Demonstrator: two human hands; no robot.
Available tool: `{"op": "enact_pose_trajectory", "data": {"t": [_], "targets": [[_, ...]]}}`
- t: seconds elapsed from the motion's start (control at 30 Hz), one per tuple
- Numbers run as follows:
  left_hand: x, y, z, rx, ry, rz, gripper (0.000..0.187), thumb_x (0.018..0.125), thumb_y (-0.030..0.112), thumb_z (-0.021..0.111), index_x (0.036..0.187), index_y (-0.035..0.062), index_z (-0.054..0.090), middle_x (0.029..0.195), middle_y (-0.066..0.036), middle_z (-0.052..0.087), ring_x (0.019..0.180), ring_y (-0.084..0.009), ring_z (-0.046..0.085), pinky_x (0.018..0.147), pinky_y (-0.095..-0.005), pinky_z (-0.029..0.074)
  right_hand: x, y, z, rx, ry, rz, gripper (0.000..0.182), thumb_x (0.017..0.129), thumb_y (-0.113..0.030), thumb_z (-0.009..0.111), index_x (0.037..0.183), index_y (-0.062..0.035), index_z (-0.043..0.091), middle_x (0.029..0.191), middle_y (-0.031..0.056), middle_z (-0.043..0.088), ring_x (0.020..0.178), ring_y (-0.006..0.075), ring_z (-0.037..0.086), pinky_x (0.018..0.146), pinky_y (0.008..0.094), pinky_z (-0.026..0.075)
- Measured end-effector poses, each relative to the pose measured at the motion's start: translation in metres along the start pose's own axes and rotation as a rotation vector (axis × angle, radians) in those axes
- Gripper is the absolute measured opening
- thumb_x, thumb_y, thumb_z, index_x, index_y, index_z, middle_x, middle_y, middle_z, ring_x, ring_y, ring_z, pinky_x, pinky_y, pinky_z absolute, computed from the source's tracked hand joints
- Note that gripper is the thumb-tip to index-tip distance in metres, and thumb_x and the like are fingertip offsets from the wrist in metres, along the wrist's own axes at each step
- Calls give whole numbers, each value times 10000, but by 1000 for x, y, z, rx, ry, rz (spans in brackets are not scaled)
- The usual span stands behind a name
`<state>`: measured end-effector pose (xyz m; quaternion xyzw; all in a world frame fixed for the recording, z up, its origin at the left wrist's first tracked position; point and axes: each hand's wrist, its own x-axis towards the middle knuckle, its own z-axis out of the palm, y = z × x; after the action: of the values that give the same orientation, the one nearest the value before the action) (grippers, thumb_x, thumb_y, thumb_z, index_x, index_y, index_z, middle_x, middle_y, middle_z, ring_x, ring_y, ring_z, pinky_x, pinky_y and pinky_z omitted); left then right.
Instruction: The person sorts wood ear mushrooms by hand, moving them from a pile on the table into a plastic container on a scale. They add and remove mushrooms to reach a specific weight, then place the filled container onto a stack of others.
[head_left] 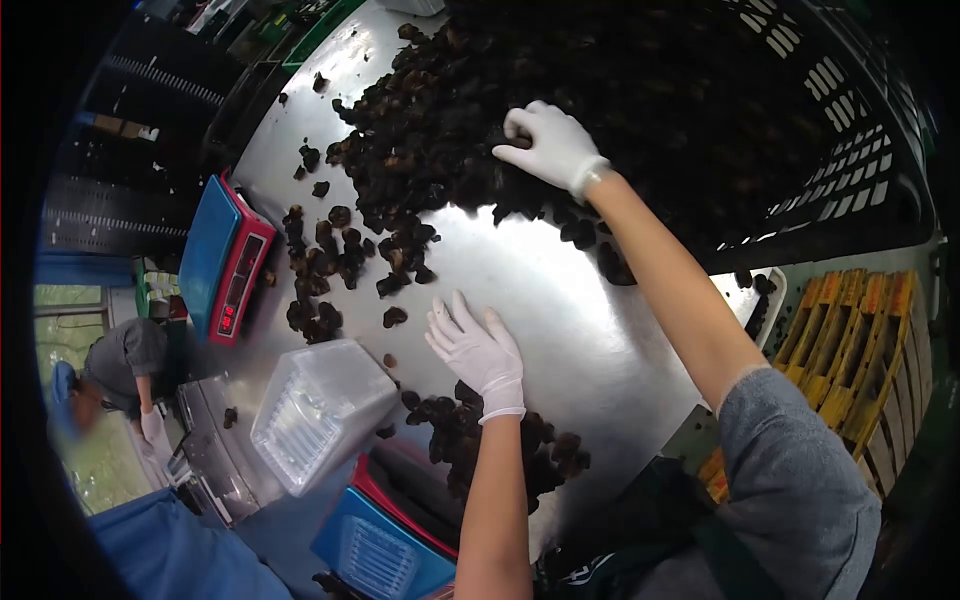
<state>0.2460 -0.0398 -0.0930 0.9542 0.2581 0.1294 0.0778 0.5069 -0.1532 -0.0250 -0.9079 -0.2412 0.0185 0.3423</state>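
My right hand (550, 148), in a white glove, is over the big heap of dark, mushroom-like pieces (440, 120), its fingers curled around a small dark piece. My left hand (475, 350), also gloved, has its fingers spread on or just above the metal table (590, 350). Below its wrist lies a smaller pile of dark pieces (460, 440). To its left stands a clear plastic container (325, 405). Scattered dark pieces (320, 260) lie between the heap and a red and blue scale (225, 260).
A black slatted crate (850, 190) borders the heap at the right. Wooden pallets (850, 350) stand beyond the table. A second blue and red scale (385, 545) is near the bottom. Another person (130, 365) bends at the far left, and blue cloth (180, 550) shows lower left.
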Motion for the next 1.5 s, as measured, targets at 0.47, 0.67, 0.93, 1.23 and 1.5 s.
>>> {"op": "enact_pose_trajectory", "data": {"t": [0.47,0.67,0.93,1.23,1.5], "targets": [[0,-2,-11,-223,114,48,603,947,329,537,1455,30,409,1399,-223,471,1260,-408,440,1097,-536,276,-210,12,8,-273,387,-265,504,715,-185,691,1208,-92,634,1341,182,501,1170,382,474,997,495,363],[0,-5,-1,-287,135,2,427,860,297,714,1226,93,636,1184,-97,599,1110,-306,536,993,-464,390,-225,-2,26,-47,-38,-210,562,793,-325,733,1310,-157,588,1453,186,449,1241,376,483,1062,500,359],[6,-13,-20,-673,-90,-108,225,817,143,755,935,33,599,938,-100,599,867,-275,570,810,-387,458,-255,-36,42,-74,-120,79,606,846,-437,672,1336,-104,547,1451,220,417,1393,396,328,1135,597,224],[-58,-64,-108,-484,-129,-274,289,860,54,688,1142,64,627,1206,-67,591,974,-174,527,859,-300,434,-113,-31,44,-86,391,-280,437,860,-413,667,1218,-169,612,1392,106,503,1296,279,448,1067,557,320],[-63,-65,-113,-381,-56,-222,375,884,107,687,1252,70,620,1376,-110,531,1306,-278,452,1120,-401,316,-61,-1,18,83,-72,-152,379,842,-362,666,1182,-194,656,1222,58,600,1218,304,516,1016,400,448]]}}
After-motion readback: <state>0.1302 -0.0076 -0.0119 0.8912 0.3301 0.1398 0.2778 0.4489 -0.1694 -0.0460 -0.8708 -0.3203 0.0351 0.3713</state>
